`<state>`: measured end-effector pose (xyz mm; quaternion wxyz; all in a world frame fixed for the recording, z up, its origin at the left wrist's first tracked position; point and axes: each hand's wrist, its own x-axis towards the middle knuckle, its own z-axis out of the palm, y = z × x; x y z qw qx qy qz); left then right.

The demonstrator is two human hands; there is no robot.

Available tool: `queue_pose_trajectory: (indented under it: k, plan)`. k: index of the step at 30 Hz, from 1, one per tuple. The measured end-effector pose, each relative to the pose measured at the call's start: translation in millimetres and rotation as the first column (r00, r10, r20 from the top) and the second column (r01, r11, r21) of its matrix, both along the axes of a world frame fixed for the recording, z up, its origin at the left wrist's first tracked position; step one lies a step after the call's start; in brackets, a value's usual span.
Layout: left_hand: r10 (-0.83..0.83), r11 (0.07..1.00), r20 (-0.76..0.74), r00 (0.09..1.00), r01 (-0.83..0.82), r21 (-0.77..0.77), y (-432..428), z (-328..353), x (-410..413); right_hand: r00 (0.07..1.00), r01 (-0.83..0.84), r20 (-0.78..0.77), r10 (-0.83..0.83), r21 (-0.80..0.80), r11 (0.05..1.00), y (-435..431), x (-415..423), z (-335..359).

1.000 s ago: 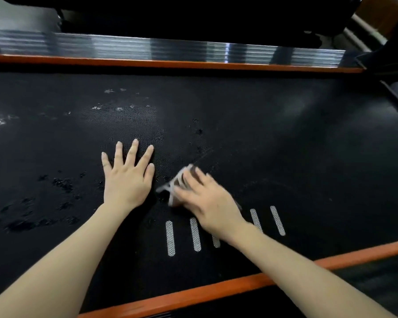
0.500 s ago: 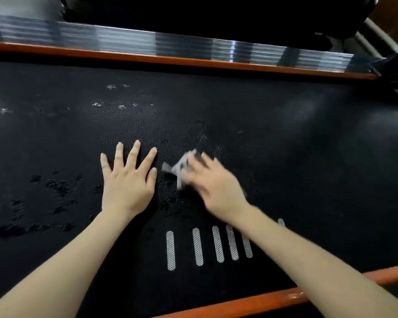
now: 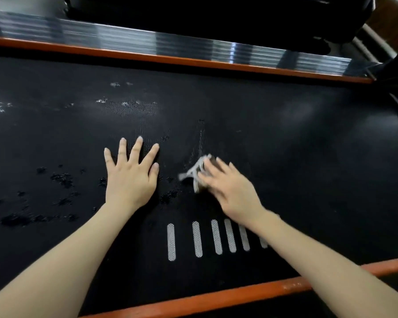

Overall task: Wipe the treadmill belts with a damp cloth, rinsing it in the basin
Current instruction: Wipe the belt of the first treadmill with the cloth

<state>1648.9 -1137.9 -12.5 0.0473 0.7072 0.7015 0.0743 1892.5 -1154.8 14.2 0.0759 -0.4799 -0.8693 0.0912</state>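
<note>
The black textured treadmill belt (image 3: 285,145) fills the view. My left hand (image 3: 131,177) lies flat on it with the fingers spread, near the middle. Just to its right, my right hand (image 3: 230,187) presses a small grey-white cloth (image 3: 194,172) onto the belt with straight fingers; it is blurred by motion. Most of the cloth is hidden under the fingers, only its left edge shows. Wet patches and pale specks mark the belt to the left. No basin is in view.
An orange strip (image 3: 193,61) and a ribbed silver side rail (image 3: 170,45) run along the far edge of the belt. Another orange strip (image 3: 216,297) borders the near edge. Several white dashes (image 3: 197,238) are printed on the belt below my right hand.
My right hand has slid the cloth away from me, off the white dashes. My left hand has stayed flat in place. The view has tilted a little.
</note>
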Motion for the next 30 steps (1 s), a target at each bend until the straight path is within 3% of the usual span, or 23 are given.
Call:
queue_pose_trajectory:
  k: [2,4,6,7,9,10,11,13,15,17,19,21,26,30]
  plan:
    - [-0.008,1.0,0.007,1.0,0.008,0.002,-1.1,1.6,-0.1,0.999,-0.048,-0.03,0.045,-0.098,0.994,-35.3,11.5,4.4]
    - [-0.016,1.0,0.012,1.0,0.016,0.006,-1.7,3.4,0.1,0.951,0.036,-0.289,-0.111,-0.251,0.967,-47.1,14.3,25.0]
    - [-0.012,1.0,0.015,1.0,0.012,0.0,-1.4,3.7,-0.1,0.735,0.09,-0.573,-0.362,-0.447,0.89,-41.7,10.5,53.0]
    - [-0.011,1.0,0.015,1.0,0.011,-0.002,-1.2,3.8,0.0,0.61,0.066,-0.638,-0.471,-0.551,0.832,-35.8,9.9,67.4]
    - [-0.015,1.0,0.012,1.0,0.015,-0.001,-0.9,4.2,0.3,0.486,0.066,-0.603,-0.633,-0.696,0.715,-20.0,18.2,79.7]
    - [-0.017,1.0,0.013,1.0,0.017,0.0,-0.7,4.1,0.2,0.523,0.171,-0.535,-0.663,-0.696,0.697,-12.1,24.1,81.4]
    - [-0.018,1.0,0.014,1.0,0.018,0.002,-0.6,3.7,-0.1,0.618,0.34,-0.439,-0.652,-0.599,0.725,-5.1,33.4,79.0]
    - [-0.019,1.0,0.017,1.0,0.019,0.013,-0.3,2.9,-0.4,0.714,0.618,-0.225,-0.663,-0.242,0.748,0.2,48.2,74.8]
    - [-0.017,1.0,0.027,0.999,0.017,0.022,-0.3,2.5,-0.3,0.759,0.628,-0.242,-0.605,0.025,0.778,-5.5,50.7,70.1]
    - [-0.014,1.0,0.029,0.999,0.013,0.017,-0.3,1.6,-0.1,0.862,0.493,-0.202,-0.464,0.124,0.861,-11.9,41.9,58.0]
    - [-0.015,1.0,0.033,0.999,0.015,0.019,0.3,0.5,-0.9,0.944,0.326,0.023,-0.328,0.068,0.943,-13.5,33.8,36.6]
    - [-0.016,1.0,0.036,0.999,0.016,0.016,1.4,1.5,-1.6,0.95,0.26,0.193,-0.246,-0.047,0.965,-8.3,34.8,17.2]
    - [0.006,0.998,-0.017,1.0,-0.007,-0.061,4.1,8.8,1.9,0.971,0.215,0.117,-0.208,-0.057,0.975,25.2,47.6,2.1]
    - [-0.019,1.0,-0.099,0.995,0.02,0.013,52.2,28.9,3.0,0.93,0.364,0.072,-0.361,-0.032,0.931,108.5,36.1,-1.6]
